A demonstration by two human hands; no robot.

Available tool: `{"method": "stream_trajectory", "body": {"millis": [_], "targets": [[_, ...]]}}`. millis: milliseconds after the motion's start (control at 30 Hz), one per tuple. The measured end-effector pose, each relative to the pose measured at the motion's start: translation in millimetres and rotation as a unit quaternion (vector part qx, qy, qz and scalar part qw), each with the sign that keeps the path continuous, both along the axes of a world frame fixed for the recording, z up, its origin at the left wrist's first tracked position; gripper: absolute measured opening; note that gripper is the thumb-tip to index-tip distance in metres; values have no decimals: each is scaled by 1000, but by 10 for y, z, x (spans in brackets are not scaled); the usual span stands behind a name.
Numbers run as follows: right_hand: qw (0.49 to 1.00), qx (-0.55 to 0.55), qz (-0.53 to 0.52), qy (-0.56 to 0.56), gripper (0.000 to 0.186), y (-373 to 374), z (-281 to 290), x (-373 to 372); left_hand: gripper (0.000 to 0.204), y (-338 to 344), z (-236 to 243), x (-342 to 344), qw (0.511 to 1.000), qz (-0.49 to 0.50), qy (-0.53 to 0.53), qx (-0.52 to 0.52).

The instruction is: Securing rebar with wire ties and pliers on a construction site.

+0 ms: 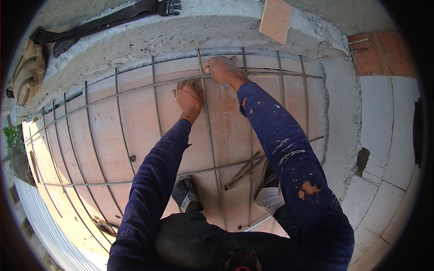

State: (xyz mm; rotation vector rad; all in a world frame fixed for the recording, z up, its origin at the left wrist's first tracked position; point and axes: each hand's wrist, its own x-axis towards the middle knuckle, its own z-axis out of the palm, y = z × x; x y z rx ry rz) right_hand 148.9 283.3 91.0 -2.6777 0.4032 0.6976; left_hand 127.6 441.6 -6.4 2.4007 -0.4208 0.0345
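Observation:
A grid of thin ribbed steel bars (pixel 118 108) lies over pinkish boards (pixel 228 126). My left hand (pixel 189 97) has bent fingers at the upper crosswise bar, just left of a lengthwise bar; what they hold, if anything, is hidden. My right hand (pixel 220 67) is closed just above that same bar, near the crossing, on something too small to make out. Between my feet a dark metal hand tool (pixel 239 174) with long handles lies on the grid, near the lower crosswise bar.
A concrete ledge (pixel 190 27) borders the top, bearing a black strap (pixel 113 20), a tan bag (pixel 29 72) and a wood offcut (pixel 274 20). A pale block wall (pixel 377 131) stands right. Corrugated sheet (pixel 43 221) and bundled wire (pixel 106 226) are at lower left.

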Motion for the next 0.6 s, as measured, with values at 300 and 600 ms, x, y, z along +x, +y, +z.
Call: {"method": "stream_trajectory", "body": {"millis": [300,600], "targets": [[996,-54,-39,58,27,79,103,115,21,-159,144,-7,978,48,190,-71],[994,-64,-64,60,36,148,141,158,18,-7,149,-61,997,-28,14,-74]]}}
